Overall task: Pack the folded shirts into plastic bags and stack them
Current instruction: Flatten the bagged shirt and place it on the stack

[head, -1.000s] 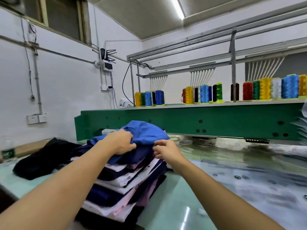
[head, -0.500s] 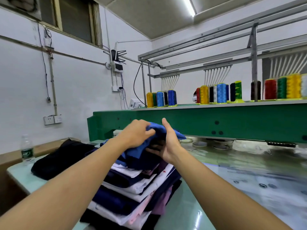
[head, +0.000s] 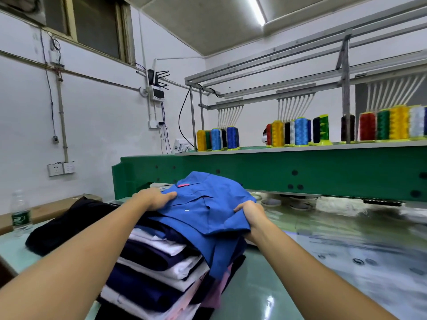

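Observation:
A bright blue folded shirt (head: 208,204) with a pink neck label lies on top of a tall stack of folded shirts (head: 161,269) in navy, white and pink. My left hand (head: 153,199) grips the shirt's left edge near the collar. My right hand (head: 250,214) is closed on its right front corner, and one blue flap hangs down over the stack's right side. Clear plastic bags (head: 360,255) lie flat on the table to the right.
A dark heap of cloth (head: 69,225) lies left of the stack, with a water bottle (head: 20,215) beyond it. The green embroidery machine beam (head: 300,172) with thread cones (head: 217,138) crosses behind. The glossy table (head: 261,296) extends forward and right.
The blue shirt, bunched between both hands before, now lies spread flat on the stack. My hands have moved apart to its left and right edges.

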The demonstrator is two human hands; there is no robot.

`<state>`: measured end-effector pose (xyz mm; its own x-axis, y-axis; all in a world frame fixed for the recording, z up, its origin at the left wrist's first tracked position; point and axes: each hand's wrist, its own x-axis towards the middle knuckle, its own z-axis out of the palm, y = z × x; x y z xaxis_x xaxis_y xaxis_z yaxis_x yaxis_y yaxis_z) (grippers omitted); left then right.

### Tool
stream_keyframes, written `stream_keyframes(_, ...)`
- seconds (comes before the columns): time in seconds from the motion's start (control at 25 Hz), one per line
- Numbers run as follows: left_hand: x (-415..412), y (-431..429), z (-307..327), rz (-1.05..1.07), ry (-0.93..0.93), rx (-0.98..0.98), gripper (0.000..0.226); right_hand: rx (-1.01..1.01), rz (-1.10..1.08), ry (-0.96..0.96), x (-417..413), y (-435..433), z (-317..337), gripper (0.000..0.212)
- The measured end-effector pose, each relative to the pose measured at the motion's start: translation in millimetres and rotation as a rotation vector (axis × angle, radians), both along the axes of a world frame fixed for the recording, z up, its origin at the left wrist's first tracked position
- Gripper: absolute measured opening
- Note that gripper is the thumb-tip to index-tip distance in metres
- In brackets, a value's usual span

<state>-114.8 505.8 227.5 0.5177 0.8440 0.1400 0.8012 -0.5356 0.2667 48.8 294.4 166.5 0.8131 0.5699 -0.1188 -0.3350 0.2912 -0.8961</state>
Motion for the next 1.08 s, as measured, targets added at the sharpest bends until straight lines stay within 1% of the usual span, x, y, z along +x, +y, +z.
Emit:
stream_keyframes(0.08,1,11,-3,0.055,-0.024,0.013,0.079,0.034,-0.004,-0.019,2,0,1,0.035)
stream_keyframes(0.12,1,16,-3,0.073,-0.058,0.02,0.071,0.056,-0.001,-0.036,4,0,2,0.044)
stream_keyframes(0.2,0,20,1,0.085,-0.151,0.066,0.047,0.086,0.011,-0.104,7,2,3,0.072)
stream_keyframes(0.24,-1,17,4,0.09,-0.165,0.119,0.038,0.083,0.014,-0.16,9,3,4,0.086)
stream_keyframes(0.28,0,11,7,0.081,-0.138,0.206,0.031,0.073,0.017,-0.218,11,3,6,0.095)
stream_keyframes(0.32,3,4,11,0.049,-0.099,0.319,0.026,0.062,0.02,-0.271,12,4,6,0.094)
stream_keyframes(0.36,8,-7,16,-0.033,-0.084,0.424,0.026,0.048,0.032,-0.308,11,6,7,0.083)
stream_keyframes(0.4,13,-19,22,-0.177,-0.098,0.468,0.027,0.035,0.051,-0.308,11,10,9,0.065)
stream_keyframes(0.44,20,-33,29,-0.378,-0.139,0.419,0.024,0.031,0.077,-0.266,10,13,12,0.045)
stream_keyframes(0.48,25,-48,37,-0.586,-0.187,0.275,0.018,0.039,0.12,-0.203,9,17,15,0.034)
stream_keyframes(0.52,29,-65,45,-0.747,-0.244,0.024,0.013,0.058,0.168,-0.139,8,19,17,0.037)
stream_keyframes(0.56,34,-76,51,-0.817,-0.312,-0.207,0.011,0.076,0.2,-0.092,8,21,18,0.047)
stream_keyframes(0.6,38,-79,55,-0.809,-0.39,-0.319,0.012,0.082,0.215,-0.066,10,22,17,0.057)
stream_keyframes(0.64,41,-78,57,-0.748,-0.469,-0.306,0.012,0.069,0.203,-0.066,11,22,17,0.061)
stream_keyframes(0.68,42,-73,59,-0.639,-0.491,-0.158,0.01,0.041,0.184,-0.081,12,22,15,0.06)
stream_keyframes(0.72,41,-63,57,-0.522,-0.419,0.027,0.01,0.014,0.163,-0.104,13,22,11,0.055)
stream_keyframes(0.76,39,-53,50,-0.425,-0.3,0.147,0.015,-0.003,0.137,-0.125,13,21,7,0.049)
stream_keyframes(0.8,36,-47,41,-0.363,-0.204,0.154,0.025,-0.014,0.114,-0.143,13,22,4,0.044)
stream_keyframes(0.84,35,-42,30,-0.338,-0.159,0.094,0.034,-0.013,0.096,-0.16,13,23,1,0.039)
stream_keyframes(0.92,38,-42,16,-0.35,-0.19,-0.031,0.043,-0.004,0.071,-0.202,12,25,0,0.037)
stream_keyframes(1.04,53,-61,15,-0.384,-0.215,-0.091,0.057,0.027,0.034,-0.28,15,18,13,0.039)
stream_keyframes(1.08,58,-73,17,-0.396,-0.25,-0.147,0.057,0.05,0.035,-0.299,16,11,20,0.039)
